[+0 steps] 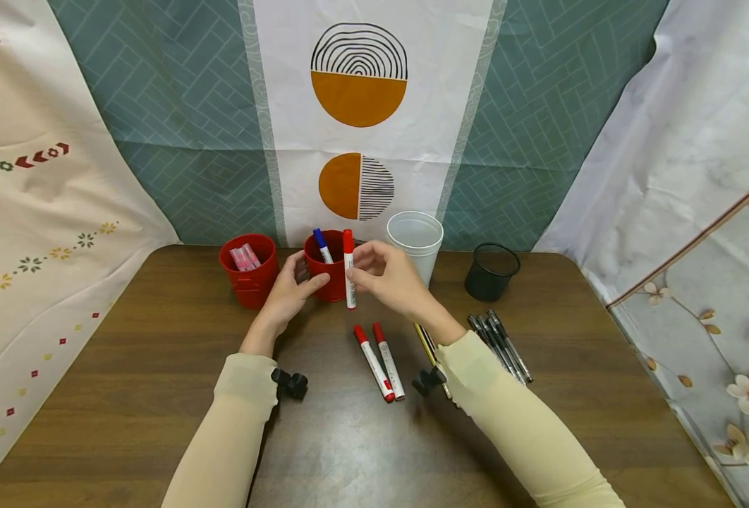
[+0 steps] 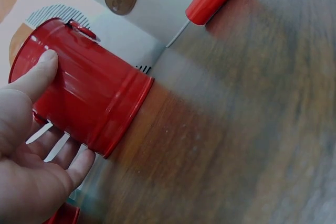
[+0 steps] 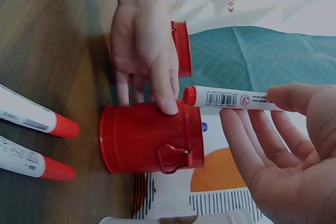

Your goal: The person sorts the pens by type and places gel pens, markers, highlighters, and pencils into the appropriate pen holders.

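In the head view my right hand [image 1: 390, 279] pinches a red-capped white marker [image 1: 350, 275] between thumb and fingers, cap end up. It hangs upright in front of a small red metal bucket [image 1: 333, 288]. My left hand [image 1: 285, 295] holds that bucket from its left side, thumb on the front wall and fingers round the side, as the left wrist view shows. A blue-capped marker [image 1: 324, 247] leans inside the bucket. In the right wrist view the held marker's red lower end is beside the bucket's rim. Two more red-capped markers [image 1: 374, 363] lie on the table.
A second red bucket [image 1: 255, 291] with pink-wrapped items stands at left. To the right are a white cup [image 1: 415, 243] and a black mesh holder [image 1: 492, 274]. Several black pens [image 1: 501, 346] lie below the holder; yellow-and-black pencils [image 1: 427, 343] lie partly under my right forearm.
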`<action>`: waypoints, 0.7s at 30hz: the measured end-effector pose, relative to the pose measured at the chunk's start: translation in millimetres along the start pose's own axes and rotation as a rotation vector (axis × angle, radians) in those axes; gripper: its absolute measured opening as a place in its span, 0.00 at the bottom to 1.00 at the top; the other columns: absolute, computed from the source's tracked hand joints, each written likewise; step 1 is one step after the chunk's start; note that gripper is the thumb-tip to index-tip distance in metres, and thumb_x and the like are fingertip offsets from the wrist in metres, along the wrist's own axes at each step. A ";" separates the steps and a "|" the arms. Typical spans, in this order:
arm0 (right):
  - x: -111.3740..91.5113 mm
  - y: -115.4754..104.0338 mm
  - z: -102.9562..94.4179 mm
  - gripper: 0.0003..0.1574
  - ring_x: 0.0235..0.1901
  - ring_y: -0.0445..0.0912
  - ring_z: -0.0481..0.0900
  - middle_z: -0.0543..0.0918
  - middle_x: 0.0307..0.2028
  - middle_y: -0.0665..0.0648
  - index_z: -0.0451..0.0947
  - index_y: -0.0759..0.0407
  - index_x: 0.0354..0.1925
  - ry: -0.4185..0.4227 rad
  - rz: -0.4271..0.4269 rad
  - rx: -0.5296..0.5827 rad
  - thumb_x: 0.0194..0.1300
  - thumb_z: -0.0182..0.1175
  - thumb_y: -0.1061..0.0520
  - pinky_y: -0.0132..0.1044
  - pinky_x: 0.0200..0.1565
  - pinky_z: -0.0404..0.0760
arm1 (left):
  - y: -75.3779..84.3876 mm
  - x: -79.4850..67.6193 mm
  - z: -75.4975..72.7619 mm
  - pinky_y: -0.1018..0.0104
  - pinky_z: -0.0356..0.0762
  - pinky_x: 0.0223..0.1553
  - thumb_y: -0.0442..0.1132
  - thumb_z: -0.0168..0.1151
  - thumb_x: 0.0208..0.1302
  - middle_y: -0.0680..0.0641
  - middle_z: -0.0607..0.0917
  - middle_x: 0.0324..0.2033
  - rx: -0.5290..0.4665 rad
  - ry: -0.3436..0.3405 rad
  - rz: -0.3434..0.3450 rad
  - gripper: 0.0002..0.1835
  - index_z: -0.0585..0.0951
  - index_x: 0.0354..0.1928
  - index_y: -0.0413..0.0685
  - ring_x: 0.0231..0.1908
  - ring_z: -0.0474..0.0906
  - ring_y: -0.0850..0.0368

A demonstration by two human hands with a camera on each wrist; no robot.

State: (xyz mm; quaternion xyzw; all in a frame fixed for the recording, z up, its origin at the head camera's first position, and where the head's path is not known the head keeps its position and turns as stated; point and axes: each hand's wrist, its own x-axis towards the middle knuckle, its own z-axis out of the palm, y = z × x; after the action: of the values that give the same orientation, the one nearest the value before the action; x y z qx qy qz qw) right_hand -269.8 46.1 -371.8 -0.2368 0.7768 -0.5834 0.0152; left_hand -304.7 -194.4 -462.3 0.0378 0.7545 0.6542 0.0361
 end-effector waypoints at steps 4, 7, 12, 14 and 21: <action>6.3 -3.9 -3.4 0.14 0.40 0.63 0.88 0.88 0.42 0.64 0.81 0.66 0.52 0.035 -0.017 0.029 0.69 0.69 0.66 0.49 0.44 0.91 | -5.0 3.7 -1.2 0.45 0.56 0.80 0.45 0.67 0.75 0.40 0.59 0.82 0.006 0.000 -0.001 0.46 0.52 0.84 0.47 0.81 0.55 0.40; 11.4 -5.1 -5.7 0.14 0.41 0.62 0.88 0.87 0.43 0.65 0.81 0.67 0.52 0.060 -0.028 0.047 0.70 0.69 0.66 0.47 0.44 0.92 | -11.9 7.2 -2.1 0.46 0.56 0.80 0.48 0.68 0.74 0.42 0.59 0.82 0.014 0.003 0.009 0.46 0.52 0.84 0.50 0.81 0.55 0.42; 19.1 -7.7 -9.2 0.16 0.42 0.62 0.88 0.87 0.44 0.64 0.80 0.66 0.54 0.101 -0.037 0.037 0.70 0.69 0.64 0.49 0.47 0.91 | -9.7 4.9 -1.1 0.46 0.57 0.80 0.49 0.69 0.74 0.43 0.59 0.82 0.020 0.004 0.016 0.47 0.52 0.85 0.50 0.81 0.55 0.42; 22.3 -9.3 -10.4 0.16 0.42 0.61 0.89 0.87 0.44 0.63 0.80 0.66 0.54 0.118 -0.048 0.021 0.70 0.69 0.64 0.48 0.47 0.91 | -9.2 4.7 -1.0 0.46 0.57 0.80 0.48 0.69 0.74 0.42 0.59 0.82 0.020 0.003 0.017 0.48 0.52 0.85 0.50 0.81 0.55 0.42; 35.6 -14.1 -12.6 0.16 0.40 0.56 0.89 0.87 0.45 0.61 0.81 0.63 0.54 0.153 -0.074 -0.024 0.71 0.69 0.62 0.37 0.45 0.90 | -8.3 3.4 -0.3 0.46 0.56 0.80 0.48 0.68 0.74 0.42 0.59 0.82 0.016 0.004 0.032 0.47 0.52 0.85 0.49 0.81 0.55 0.41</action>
State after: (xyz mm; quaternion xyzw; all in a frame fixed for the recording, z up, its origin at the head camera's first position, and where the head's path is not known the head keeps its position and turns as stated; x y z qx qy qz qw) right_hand -300.2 40.8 -345.9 -0.2199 0.7734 -0.5905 -0.0686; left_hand -308.2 -195.5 -470.5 0.0488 0.7590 0.6488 0.0239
